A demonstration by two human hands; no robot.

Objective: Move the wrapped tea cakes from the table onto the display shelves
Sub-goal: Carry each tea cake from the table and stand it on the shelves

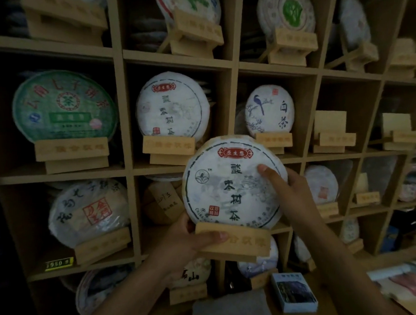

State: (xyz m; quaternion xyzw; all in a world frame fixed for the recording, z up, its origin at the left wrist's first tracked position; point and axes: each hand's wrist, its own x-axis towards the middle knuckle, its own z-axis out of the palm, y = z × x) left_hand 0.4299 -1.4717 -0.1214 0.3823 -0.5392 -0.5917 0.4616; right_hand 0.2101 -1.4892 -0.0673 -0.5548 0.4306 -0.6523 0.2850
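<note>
A white paper-wrapped tea cake (229,183) with a red label and black characters stands upright on a small wooden stand (233,243), held in the air in front of the wooden display shelves (179,59). My left hand (184,246) grips the stand from its left end, thumb across its front. My right hand (288,186) holds the cake's right edge, thumb pressed on its face. A matching cake (172,106) sits on a stand in the cubby just above and left.
Most cubbies hold wrapped cakes on stands: a green one (64,107) at left, a bird-print one (269,110) to the right. Two cubbies at right hold bare stands (332,133) (400,133). A small blue box (293,293) lies on the table at lower right.
</note>
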